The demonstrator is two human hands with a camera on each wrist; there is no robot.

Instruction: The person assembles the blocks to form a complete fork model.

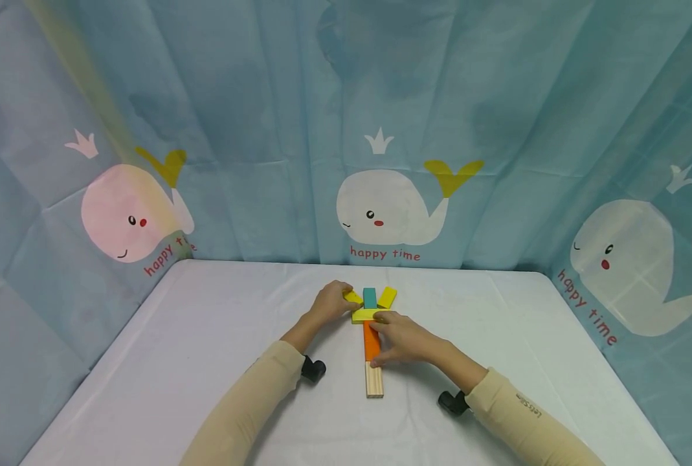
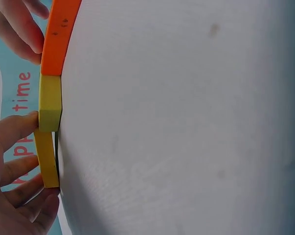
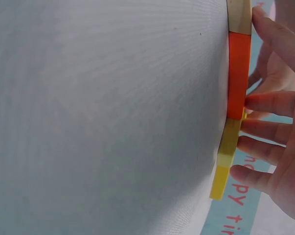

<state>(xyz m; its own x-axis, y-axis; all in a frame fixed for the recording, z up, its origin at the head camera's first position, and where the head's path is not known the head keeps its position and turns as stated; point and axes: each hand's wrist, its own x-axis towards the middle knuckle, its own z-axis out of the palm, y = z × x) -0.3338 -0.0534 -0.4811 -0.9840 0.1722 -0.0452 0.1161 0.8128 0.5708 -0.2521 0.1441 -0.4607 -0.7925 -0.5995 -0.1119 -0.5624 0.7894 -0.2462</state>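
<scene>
Flat wooden blocks lie joined in a figure on the white cloth. A natural wood block (image 1: pixel 374 383) is nearest, then an orange block (image 1: pixel 371 344), a crosswise yellow block (image 1: pixel 361 316) and a teal block (image 1: pixel 369 298). Two slanted yellow blocks flank the teal one. My left hand (image 1: pixel 328 301) pinches the left slanted yellow block (image 2: pixel 47 159) between thumb and fingers. Spread along the row, my right hand (image 1: pixel 406 340) rests its fingertips on the crosswise yellow and orange blocks, its thumb beside the wood block. The right slanted yellow block (image 1: pixel 388 297) lies untouched.
The white-covered table (image 1: pixel 206 336) runs back to a blue curtain (image 1: pixel 264 129) printed with whales, which also hangs at both sides. A small black wrist device (image 1: pixel 313 369) sits under the left forearm, and another (image 1: pixel 453 403) under the right.
</scene>
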